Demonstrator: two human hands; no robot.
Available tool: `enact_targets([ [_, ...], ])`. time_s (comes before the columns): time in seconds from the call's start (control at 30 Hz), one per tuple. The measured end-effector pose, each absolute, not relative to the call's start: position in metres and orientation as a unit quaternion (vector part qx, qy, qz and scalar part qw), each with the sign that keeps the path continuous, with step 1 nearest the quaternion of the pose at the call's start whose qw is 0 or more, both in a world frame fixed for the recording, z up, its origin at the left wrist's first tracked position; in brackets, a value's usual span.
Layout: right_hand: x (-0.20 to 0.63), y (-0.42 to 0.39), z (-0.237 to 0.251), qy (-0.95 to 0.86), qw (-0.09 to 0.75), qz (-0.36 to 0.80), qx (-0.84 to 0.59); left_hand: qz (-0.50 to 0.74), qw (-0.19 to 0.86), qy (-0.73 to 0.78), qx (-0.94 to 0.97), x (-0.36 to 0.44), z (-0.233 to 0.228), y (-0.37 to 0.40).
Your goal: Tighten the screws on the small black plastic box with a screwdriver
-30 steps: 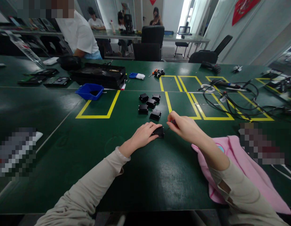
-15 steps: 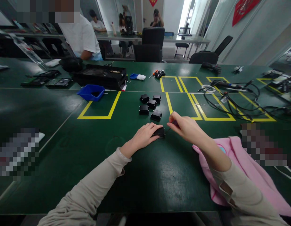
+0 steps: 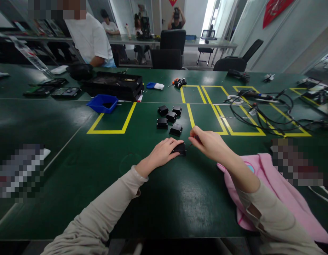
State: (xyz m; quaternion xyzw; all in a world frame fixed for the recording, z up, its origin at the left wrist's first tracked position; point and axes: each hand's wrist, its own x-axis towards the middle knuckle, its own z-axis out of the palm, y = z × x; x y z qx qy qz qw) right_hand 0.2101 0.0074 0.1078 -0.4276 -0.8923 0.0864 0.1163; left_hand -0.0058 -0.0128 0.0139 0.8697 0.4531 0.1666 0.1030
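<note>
A small black plastic box (image 3: 180,149) is pinned flat to the green tabletop (image 3: 164,198) by the left hand (image 3: 164,153), steadying it while a thin dark-tipped tool (image 3: 192,141) is pinched in the right hand (image 3: 210,143)

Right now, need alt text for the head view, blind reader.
A person's left hand presses a small black box onto a green table, while the right hand pinches a thin tool at the box's edge. Five more black boxes sit just beyond, and a pink cloth lies under the right forearm.
</note>
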Motion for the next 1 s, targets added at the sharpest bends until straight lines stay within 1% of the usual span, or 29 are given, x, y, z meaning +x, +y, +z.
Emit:
enact_targets([
  [0.37, 0.2104, 0.0079, 0.1074, -0.892, 0.111, 0.091, -0.428, 0.166, 0.095, 0.452, 0.871, -0.0056, 0.0126, -0.0124],
  [1.0, 0.2101, 0.0068, 0.1081, -0.893, 0.127, 0.108, -0.418, 0.160, 0.095, 0.455, 0.871, -0.0055, 0.0136, -0.0129],
])
